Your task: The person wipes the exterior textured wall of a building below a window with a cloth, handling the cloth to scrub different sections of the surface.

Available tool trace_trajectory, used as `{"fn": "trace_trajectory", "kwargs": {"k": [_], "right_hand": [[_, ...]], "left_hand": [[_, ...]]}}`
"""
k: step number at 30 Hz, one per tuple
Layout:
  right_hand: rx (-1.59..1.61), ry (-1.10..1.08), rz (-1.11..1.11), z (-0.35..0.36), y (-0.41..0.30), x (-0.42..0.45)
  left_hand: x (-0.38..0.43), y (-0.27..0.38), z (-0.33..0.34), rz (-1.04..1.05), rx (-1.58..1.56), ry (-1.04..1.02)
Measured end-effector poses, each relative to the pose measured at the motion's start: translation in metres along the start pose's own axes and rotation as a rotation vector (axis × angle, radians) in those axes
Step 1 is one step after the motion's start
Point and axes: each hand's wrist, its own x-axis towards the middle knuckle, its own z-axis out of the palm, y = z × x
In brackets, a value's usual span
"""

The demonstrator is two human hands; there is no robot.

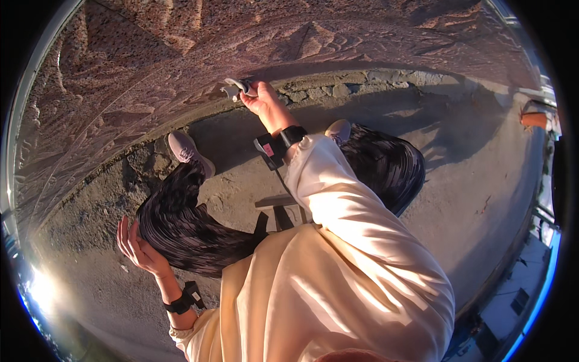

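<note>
My right hand (262,100) reaches forward and pinches a folded grey-white piece of sheet material (235,87). Whether it is cloth or abrasive paper, I cannot tell. This piece is at the lower edge of a speckled reddish-brown stone wall (190,72); contact with the stone is unclear. Off to the left, my left hand (141,250) hangs beside my bent left knee (156,217) with its fingers slightly apart and nothing in it. A black strap with a small device (270,151) is on my right wrist, and another strap (181,302) circles the left.
Under me is a low stool (275,202) on the concrete ground (470,199). Broken mortar and rough stones (325,92) line the wall's foot, close to my shoes (184,147). An orange-brown object (533,119) stands at the far right. Strong sunlight glares at the lower left.
</note>
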Motion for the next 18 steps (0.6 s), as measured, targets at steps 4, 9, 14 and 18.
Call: {"fn": "trace_trajectory", "kwargs": {"k": [4, 9, 14, 18], "right_hand": [[0.116, 0.0, -0.251, -0.048, -0.13, -0.028], [-0.142, -0.033, -0.894, -0.101, -0.243, -0.022], [-0.367, 0.368, -0.786, -0.111, -0.169, 0.1], [-0.323, 0.083, -0.193, -0.06, -0.014, 0.077]], "left_hand": [[0.004, 0.01, -0.002, 0.015, -0.009, -0.017], [0.008, 0.011, 0.003, 0.007, -0.017, -0.018], [0.021, 0.017, 0.003, 0.071, 0.008, -0.029], [0.013, 0.011, 0.004, 0.033, 0.049, -0.047]]}}
